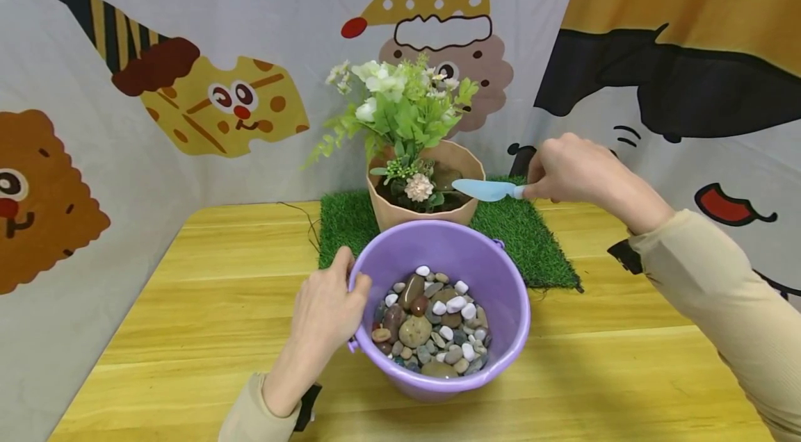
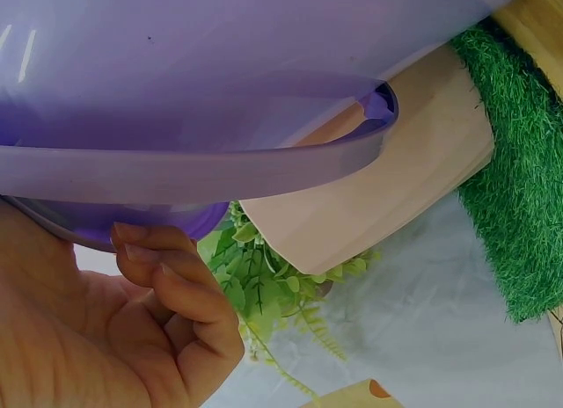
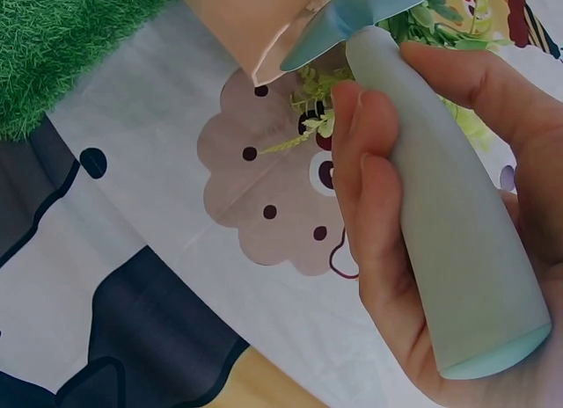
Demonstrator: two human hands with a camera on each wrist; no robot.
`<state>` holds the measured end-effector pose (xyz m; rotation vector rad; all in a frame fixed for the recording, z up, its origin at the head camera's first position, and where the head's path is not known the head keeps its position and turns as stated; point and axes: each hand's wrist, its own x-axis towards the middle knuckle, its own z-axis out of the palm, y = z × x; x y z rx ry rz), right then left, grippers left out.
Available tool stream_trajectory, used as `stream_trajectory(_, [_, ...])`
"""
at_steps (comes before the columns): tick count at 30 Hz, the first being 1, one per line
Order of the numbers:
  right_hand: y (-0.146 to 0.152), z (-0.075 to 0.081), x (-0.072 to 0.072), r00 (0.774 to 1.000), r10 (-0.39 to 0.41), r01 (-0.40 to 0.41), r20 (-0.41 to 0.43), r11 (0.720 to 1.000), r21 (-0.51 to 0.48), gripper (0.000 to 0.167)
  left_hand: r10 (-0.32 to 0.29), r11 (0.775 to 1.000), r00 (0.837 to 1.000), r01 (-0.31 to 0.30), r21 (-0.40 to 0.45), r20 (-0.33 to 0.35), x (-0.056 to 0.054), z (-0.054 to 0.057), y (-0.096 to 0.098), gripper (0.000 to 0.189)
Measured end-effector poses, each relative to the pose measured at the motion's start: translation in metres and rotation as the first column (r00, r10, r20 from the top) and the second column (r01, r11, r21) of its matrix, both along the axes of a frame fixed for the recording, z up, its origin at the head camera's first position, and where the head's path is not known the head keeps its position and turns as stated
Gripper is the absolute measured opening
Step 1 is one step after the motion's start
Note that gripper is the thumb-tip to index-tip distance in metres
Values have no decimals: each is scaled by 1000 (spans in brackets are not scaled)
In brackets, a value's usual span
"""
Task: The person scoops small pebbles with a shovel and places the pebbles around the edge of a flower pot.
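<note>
My right hand (image 1: 572, 167) grips the pale handle (image 3: 457, 206) of a small light-blue trowel (image 1: 484, 190), its blade reaching over the right rim of a peach plant pot (image 1: 425, 216). Green leaves, white blooms and a pinkish flower (image 1: 419, 187) rise from the pot. In front of it stands a purple bucket (image 1: 438, 237) with brown, grey and white pebbles (image 1: 432, 331) across its bottom. My left hand (image 1: 328, 303) holds the bucket's left rim, fingers curled at the edge in the left wrist view. The bucket's handle strap (image 2: 220, 175) crosses that view.
The pot stands on a green artificial grass mat (image 1: 532, 247) at the back of a wooden table (image 1: 188, 331). A thin dark cord (image 1: 306, 216) lies left of the mat. Behind the table hangs a cloth backdrop (image 1: 250, 4) with cartoon prints.
</note>
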<state>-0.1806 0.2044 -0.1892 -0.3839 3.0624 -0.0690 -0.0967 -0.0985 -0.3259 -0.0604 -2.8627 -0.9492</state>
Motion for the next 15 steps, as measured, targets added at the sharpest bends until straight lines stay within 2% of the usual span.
stream_trajectory(11, [3,-4,11,1000,21,-21,1,1000,2,16,2,1000,1000,-2,-6,-7,0,0,0,11])
stream_trajectory(15, [3,-5,16,999,31,-30,-23,999,24,14,2,1000,1000,-2,-6,-11,1,0,0,11])
